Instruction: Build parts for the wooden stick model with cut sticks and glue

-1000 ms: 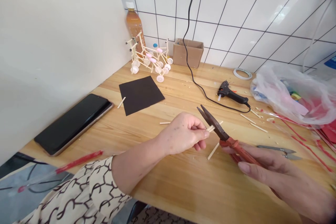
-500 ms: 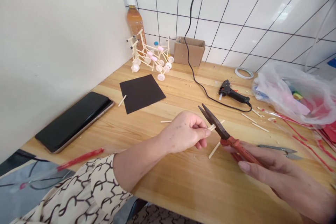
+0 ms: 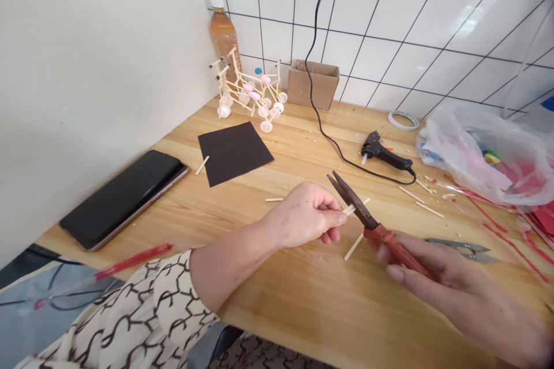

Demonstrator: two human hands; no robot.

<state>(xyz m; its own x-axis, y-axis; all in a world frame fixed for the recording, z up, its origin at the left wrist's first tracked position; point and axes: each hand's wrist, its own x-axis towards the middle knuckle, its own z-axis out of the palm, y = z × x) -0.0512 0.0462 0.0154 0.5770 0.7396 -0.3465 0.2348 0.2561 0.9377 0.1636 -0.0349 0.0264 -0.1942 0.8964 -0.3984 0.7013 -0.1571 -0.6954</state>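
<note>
At the left of the counter (image 3: 294, 294) lies a phone (image 3: 125, 199), screen up, with a red strip (image 3: 134, 260) nearer, by the patterned sleeve (image 3: 138, 311). Right of the phone is black paper (image 3: 236, 154), a short stick (image 3: 201, 165) at its left edge. At the far side, a bottle (image 3: 224, 31) stands behind small wheeled stick models (image 3: 249, 92), with a cardboard box (image 3: 312, 87) to their right. Near the middle, the left hand (image 3: 308, 216) has its grip closed on thin wooden sticks (image 3: 350, 209), pinched between thumb and fingers; they reach right to the dark blades of the pliers (image 3: 367, 220), a tip showing beyond. The right hand (image 3: 445, 277) has its grip wrapped round the pliers' red handles; the blade tips are slightly parted, pointing far and left. Farther right lie a black glue gun (image 3: 385, 154) and a tape roll (image 3: 403, 120). Small snips (image 3: 470, 249) lie just beyond the right hand, and a plastic bag (image 3: 485, 150) sits at far right.
</note>
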